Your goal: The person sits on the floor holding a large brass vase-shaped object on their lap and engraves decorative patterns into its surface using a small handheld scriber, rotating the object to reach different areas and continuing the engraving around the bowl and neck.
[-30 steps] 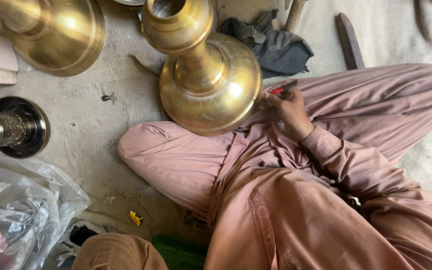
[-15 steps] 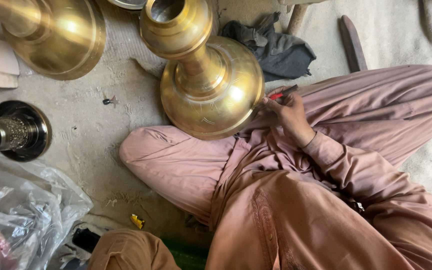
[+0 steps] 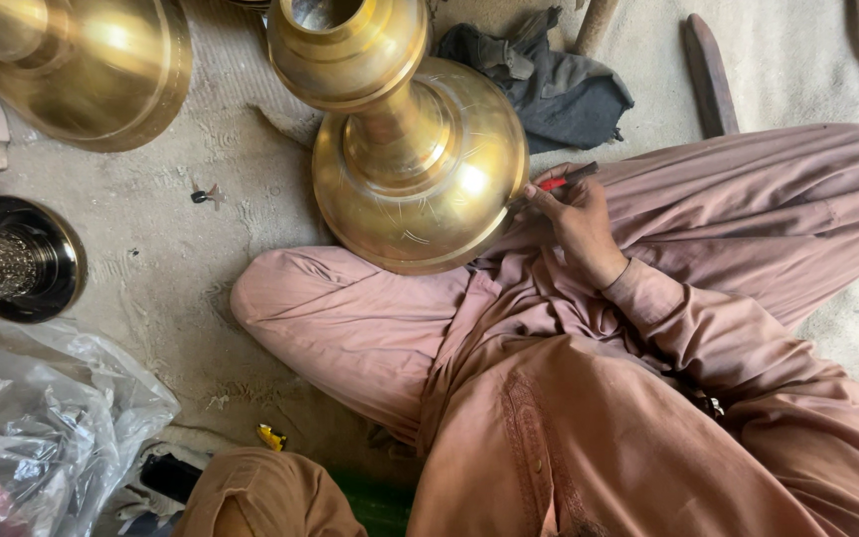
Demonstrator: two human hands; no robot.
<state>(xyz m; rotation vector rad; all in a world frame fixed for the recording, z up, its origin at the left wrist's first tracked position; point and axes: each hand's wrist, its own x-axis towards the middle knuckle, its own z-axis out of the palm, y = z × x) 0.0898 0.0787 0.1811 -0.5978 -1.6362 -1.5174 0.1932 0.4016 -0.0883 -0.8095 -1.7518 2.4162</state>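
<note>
One brass vase (image 3: 420, 169) under our pen, hardly shifted since a second ago.
We keep its round body propped on our crossed leg on the floor (image 3: 151, 268), right hand (image 3: 574, 224) closed around a red-and-black pen (image 3: 561, 181) whose tip meets the rim; our left hand is out of view. A second brass vessel (image 3: 91, 70) and a dark cloth (image 3: 549, 85) lie beyond.

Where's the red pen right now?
In the head view, right of centre: the right hand holds the red pen against the brass vase, just below the dark cloth.

Likely a metalwork shop: brass vessels (image 3: 420, 159) on dusty floor (image 3: 151, 259)
</note>
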